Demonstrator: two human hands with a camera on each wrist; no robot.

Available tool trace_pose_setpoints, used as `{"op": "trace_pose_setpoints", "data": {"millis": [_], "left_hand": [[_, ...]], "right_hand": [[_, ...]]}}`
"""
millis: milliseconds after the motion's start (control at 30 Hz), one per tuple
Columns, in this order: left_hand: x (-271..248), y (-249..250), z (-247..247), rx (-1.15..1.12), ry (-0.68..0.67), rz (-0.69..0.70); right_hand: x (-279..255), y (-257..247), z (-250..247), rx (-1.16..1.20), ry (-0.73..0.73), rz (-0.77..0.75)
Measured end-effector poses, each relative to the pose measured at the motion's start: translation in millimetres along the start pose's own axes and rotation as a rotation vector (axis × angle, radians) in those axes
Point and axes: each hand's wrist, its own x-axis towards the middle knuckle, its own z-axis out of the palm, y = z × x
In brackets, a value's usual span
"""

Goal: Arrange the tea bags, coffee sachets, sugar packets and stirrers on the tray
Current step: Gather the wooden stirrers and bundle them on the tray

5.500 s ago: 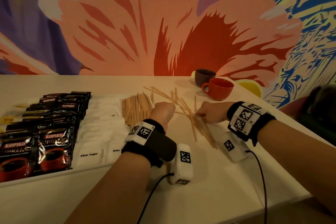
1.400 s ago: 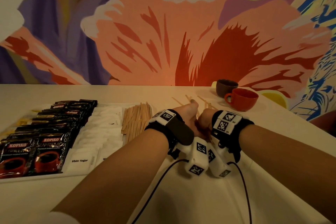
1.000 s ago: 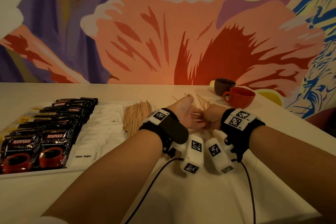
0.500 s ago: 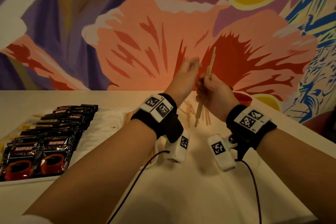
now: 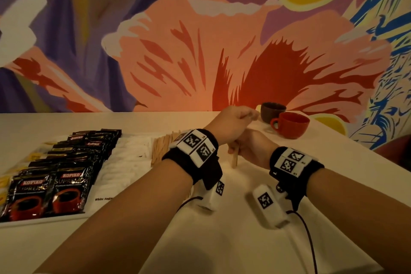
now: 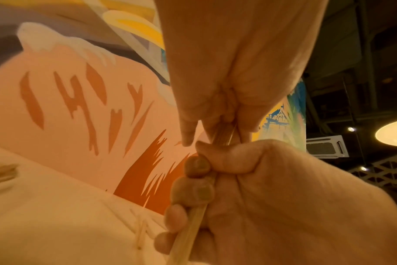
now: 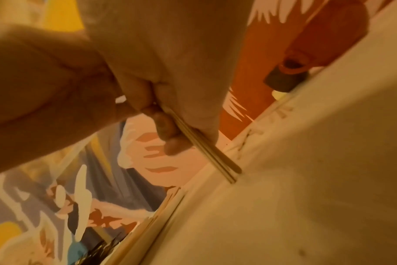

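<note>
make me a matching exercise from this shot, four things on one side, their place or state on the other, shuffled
Things:
1. bundle of stirrers
2. coffee sachets
3. red cup
4. sugar packets

Places or states:
A. on the table near the wall, beside a dark cup
B. held upright, lower ends on the table, in the right hand with the left hand at the top
C. black rows on the left part of the tray
D. white, on the tray between the black rows and the laid stirrers

Pairs: 1-B, 2-C, 3-A, 4-D
</note>
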Motion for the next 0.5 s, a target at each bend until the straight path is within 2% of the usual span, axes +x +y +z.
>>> {"op": "trace_pose_setpoints", "data": {"millis": [100,167,300,400,500], "left_hand": [[-6,-10,3,-0.098,0.041,0.001],[-7,-17,5,-0.168,0.075,-0.091],[-3,-29,15,-0.272,0.033,-0.201],[8,-41,19,-0.402,0.090,-0.227],[21,-52,17,-0.543,0.228,-0.344]], "right_hand": [[1,4,-6,0.073,-0.011,0.059],[3,2,-9,0.100,-0.007,0.047],[9,2,-8,-0.077,-0.065,0.047],[14,0,-13,-0.208,-0.162,0.101],[22,-14,-29,-0.286,-0.280,0.194]]}}
